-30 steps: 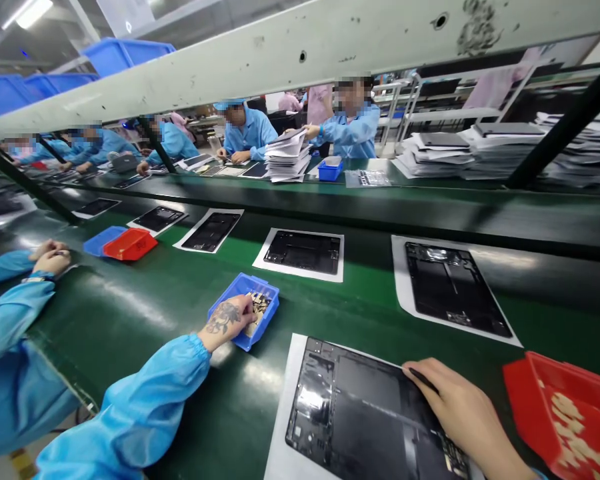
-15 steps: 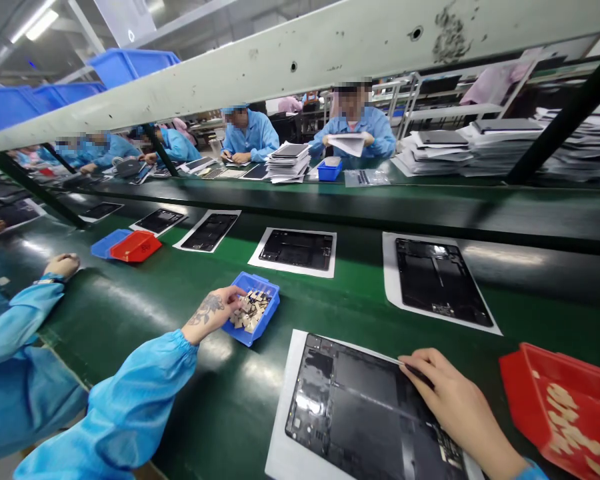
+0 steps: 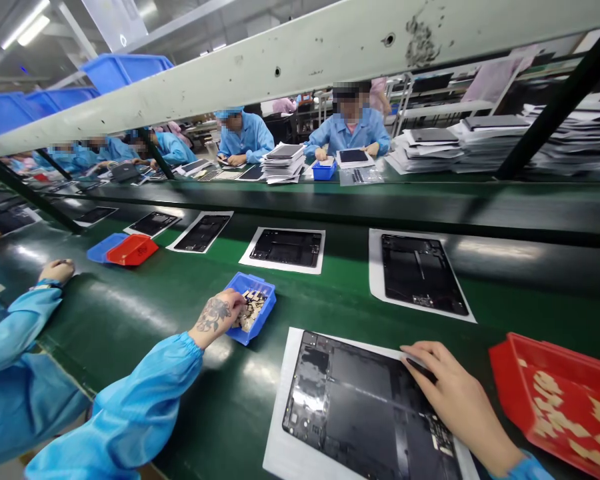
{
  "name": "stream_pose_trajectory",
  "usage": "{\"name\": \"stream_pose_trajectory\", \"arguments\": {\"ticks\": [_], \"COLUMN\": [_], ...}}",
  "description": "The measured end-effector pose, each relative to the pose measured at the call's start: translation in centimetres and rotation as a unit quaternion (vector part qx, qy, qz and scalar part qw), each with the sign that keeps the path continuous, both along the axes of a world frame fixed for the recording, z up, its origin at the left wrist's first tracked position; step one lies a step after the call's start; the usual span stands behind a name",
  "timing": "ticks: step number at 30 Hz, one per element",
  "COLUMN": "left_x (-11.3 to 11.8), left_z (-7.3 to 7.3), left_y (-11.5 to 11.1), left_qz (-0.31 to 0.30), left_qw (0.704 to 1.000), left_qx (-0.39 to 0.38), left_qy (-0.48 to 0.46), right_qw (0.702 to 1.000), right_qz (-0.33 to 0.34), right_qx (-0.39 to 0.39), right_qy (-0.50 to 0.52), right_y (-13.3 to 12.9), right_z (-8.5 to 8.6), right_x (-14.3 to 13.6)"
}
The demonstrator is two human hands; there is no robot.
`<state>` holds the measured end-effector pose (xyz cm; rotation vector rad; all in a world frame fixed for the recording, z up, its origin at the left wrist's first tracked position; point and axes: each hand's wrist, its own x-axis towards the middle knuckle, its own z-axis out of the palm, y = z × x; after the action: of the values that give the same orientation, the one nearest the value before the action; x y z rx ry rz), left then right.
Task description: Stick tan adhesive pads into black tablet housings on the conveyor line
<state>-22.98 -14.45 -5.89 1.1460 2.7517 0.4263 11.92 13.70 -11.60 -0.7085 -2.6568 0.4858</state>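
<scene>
My left hand (image 3: 221, 312) reaches into a blue bin (image 3: 266, 308) heaped with small cream-coloured pieces (image 3: 253, 308) that have dark strips. Its fingertips are pressed together over the pieces; what is between them is hidden. In front of me, an opened tablet housing (image 3: 365, 393) lies with its dark inside up on a white sheet (image 3: 279, 437). Over its right edge is my right hand (image 3: 457, 393), with a slim black tool (image 3: 422, 369) between thumb and fingers. The tool's exact kind does not show.
A red bin (image 3: 560, 400) with cream-coloured scraps stands at right. More tablet housings (image 3: 425, 273) on white sheets line the green bench. A co-worker's hand (image 3: 57, 270) rests at left near nested red and blue bins (image 3: 130, 249). A pale beam (image 3: 190, 87) crosses above.
My left hand's fingers have drawn closer together over the pieces in the blue bin. My right hand stays at the tablet housing with the black tool. The view has shifted slightly.
</scene>
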Motion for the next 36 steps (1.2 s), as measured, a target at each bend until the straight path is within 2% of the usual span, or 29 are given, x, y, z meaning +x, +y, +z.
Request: {"name": "stream_pose_trajectory", "arguments": {"ticks": [7, 11, 21, 24, 28, 31, 34, 36], "left_x": [0.4, 0.4, -0.2, -0.1, 0.3, 2.4, 6.7, 10.4], "left_z": [-1.0, -1.1, 0.3, 0.8, 2.1, 3.7, 5.3, 6.0], "left_y": [0.6, 0.6, -0.2, -0.4, -0.3, 0.4, 2.5, 4.6], "left_qz": [-0.007, 0.007, 0.011, 0.019, 0.051, 0.061, 0.022, -0.013], "left_qw": [1.0, 1.0, 0.999, 0.996, 0.982, 0.963, 0.935, 0.861], "left_qx": [-0.003, -0.004, 0.041, 0.083, 0.176, 0.246, 0.299, 0.357], "left_qy": [-0.005, -0.017, -0.03, -0.036, -0.051, -0.093, -0.19, -0.362], "right_qw": [1.0, 1.0, 1.0, 1.0, 0.999, 0.998, 0.99, 0.979], "right_qz": [-0.001, 0.003, 0.0, -0.002, -0.001, 0.0, 0.026, 0.048], "right_qx": [-0.013, -0.021, -0.019, -0.02, -0.028, -0.043, -0.103, -0.165], "right_qy": [0.006, -0.001, 0.014, 0.012, 0.016, 0.049, 0.092, 0.106], "right_y": [0.2, 0.3, 0.3, 0.3, 0.3, -0.5, -2.4, -4.1], "right_z": [-0.2, -0.4, -0.5, -0.5, -0.1, 1.0, 3.2, 5.0], "right_x": [0.1, 0.3, 0.2, 0.3, 0.3, 0.2, 0.3, 0.5]}}
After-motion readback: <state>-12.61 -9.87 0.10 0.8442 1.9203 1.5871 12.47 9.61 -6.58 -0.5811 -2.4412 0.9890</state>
